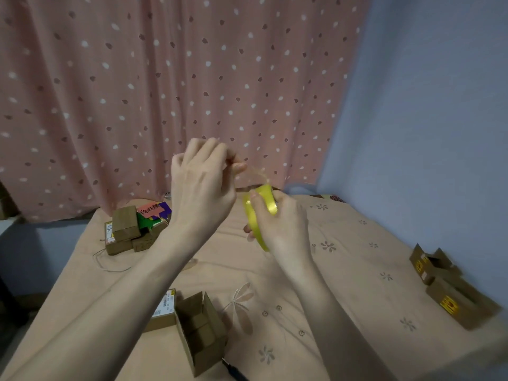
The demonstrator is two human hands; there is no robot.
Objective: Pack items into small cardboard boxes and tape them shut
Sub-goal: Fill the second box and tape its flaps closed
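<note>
Tape roll (pixel 259 215), glossy yellow and ring-shaped, is held in the air above the middle of the bed (pixel 343 243). The right hand (pixel 277 224) grips it, fingers curled round the band. The left hand (pixel 203 182) pinches the thin, see-through loose end of tape (pixel 255 173), drawn up and away from the roll.

Below, near the bed's front edge, stands a small open box (pixel 200 334) of plain brown cardboard, flaps up, with brown blocks inside. A flat labelled box (pixel 162 312) lies against its left side. Toward the far left corner sits a heap of closed brown boxes (pixel 125 229) with bright coloured paper (pixel 154 214). More open boxes (pixel 450 287) lie by the right edge. The bedsheet is soft peach cloth with embroidered flowers.
</note>
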